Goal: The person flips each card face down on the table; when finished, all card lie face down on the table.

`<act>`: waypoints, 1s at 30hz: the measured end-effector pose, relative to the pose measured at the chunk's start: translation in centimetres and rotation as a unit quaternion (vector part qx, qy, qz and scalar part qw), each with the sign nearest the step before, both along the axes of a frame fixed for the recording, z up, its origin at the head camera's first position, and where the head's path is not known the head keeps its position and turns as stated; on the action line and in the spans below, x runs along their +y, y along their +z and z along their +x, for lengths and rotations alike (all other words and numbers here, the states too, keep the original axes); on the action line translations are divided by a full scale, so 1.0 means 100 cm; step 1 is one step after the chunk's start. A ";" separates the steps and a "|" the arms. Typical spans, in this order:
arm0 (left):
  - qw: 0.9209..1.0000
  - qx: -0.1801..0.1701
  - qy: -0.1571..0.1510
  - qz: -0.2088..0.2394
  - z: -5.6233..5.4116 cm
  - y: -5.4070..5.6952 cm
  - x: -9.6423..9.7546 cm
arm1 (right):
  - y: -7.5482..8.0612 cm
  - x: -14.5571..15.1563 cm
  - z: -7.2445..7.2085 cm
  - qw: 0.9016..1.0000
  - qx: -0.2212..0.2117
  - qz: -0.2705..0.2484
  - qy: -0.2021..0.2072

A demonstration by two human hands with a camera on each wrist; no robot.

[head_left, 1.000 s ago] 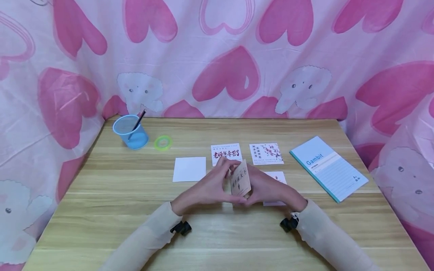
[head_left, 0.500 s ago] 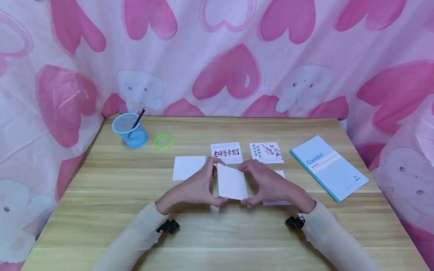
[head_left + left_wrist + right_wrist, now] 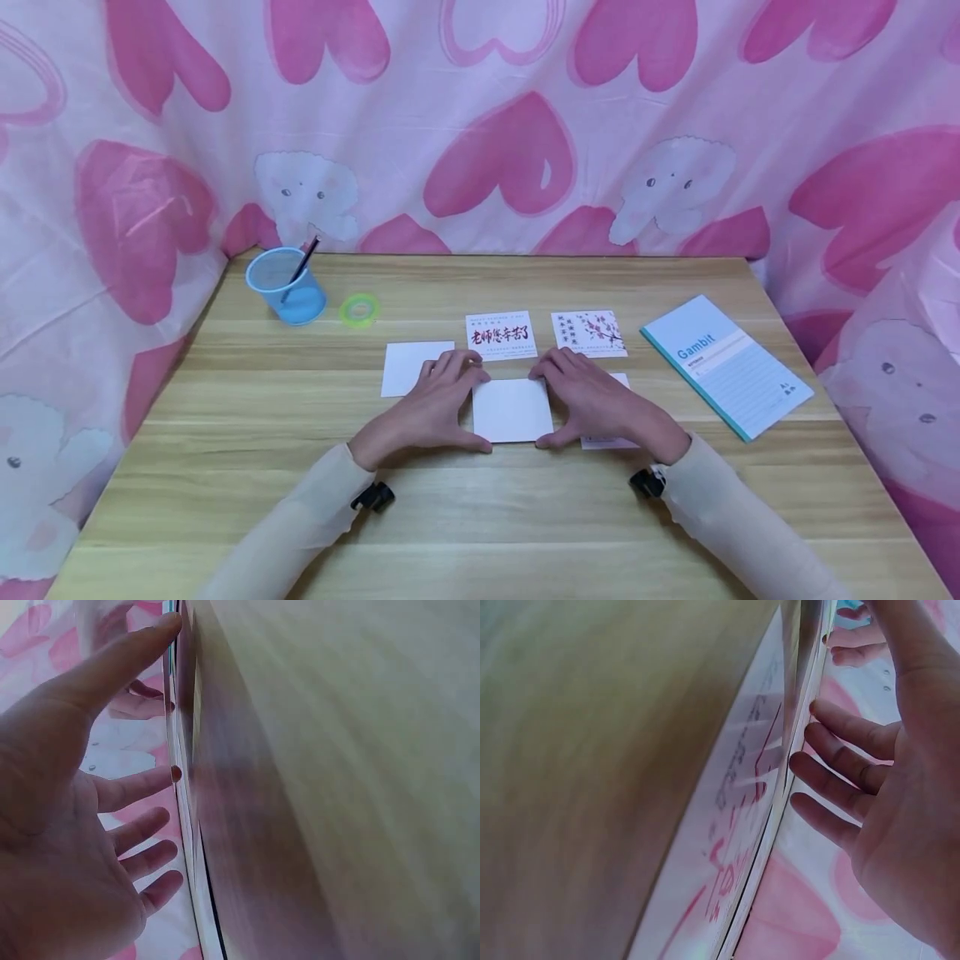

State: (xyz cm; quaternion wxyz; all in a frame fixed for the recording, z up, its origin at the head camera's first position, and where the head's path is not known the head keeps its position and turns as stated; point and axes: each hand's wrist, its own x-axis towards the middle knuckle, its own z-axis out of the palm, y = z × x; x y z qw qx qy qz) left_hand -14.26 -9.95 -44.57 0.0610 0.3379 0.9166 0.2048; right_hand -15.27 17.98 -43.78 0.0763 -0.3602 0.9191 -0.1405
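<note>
A small white card [image 3: 512, 410], blank side up, lies at the middle of the table. My left hand [image 3: 427, 408] is at its left side, fingertips by the far corner and thumb by the near one. At the card's right side my right hand [image 3: 596, 404] mirrors that pose. Both wrist views show spread, fairly straight fingers that do not curl round anything. Another card [image 3: 603, 443], mostly hidden, lies beneath the right hand; its red print [image 3: 720, 862] shows in the right wrist view. A blank white card [image 3: 408, 368] lies partly behind the left hand.
Two printed cards lie beyond the hands, one with red lettering [image 3: 501, 336], one with blossom branches [image 3: 600, 333]. To the right lies a Gambit notebook [image 3: 727, 367]. A blue pen holder [image 3: 302, 304] and a green tape roll [image 3: 360, 310] stand back left.
The card, tilted up between both hands with print showing, was turned to its blank side and lowered flat onto the table. The hands moved apart to its two sides.
</note>
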 end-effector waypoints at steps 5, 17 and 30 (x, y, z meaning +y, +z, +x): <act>1.000 -0.006 -0.006 -0.009 -0.001 0.000 0.001 | 0.001 0.001 -0.001 1.000 -0.005 0.019 -0.003; 1.000 0.002 0.000 -0.030 -0.002 -0.004 0.001 | 0.000 0.002 -0.001 1.000 -0.004 0.023 -0.003; 1.000 0.011 0.002 -0.011 -0.012 0.004 0.002 | 0.020 0.002 -0.014 1.000 0.002 0.000 -0.007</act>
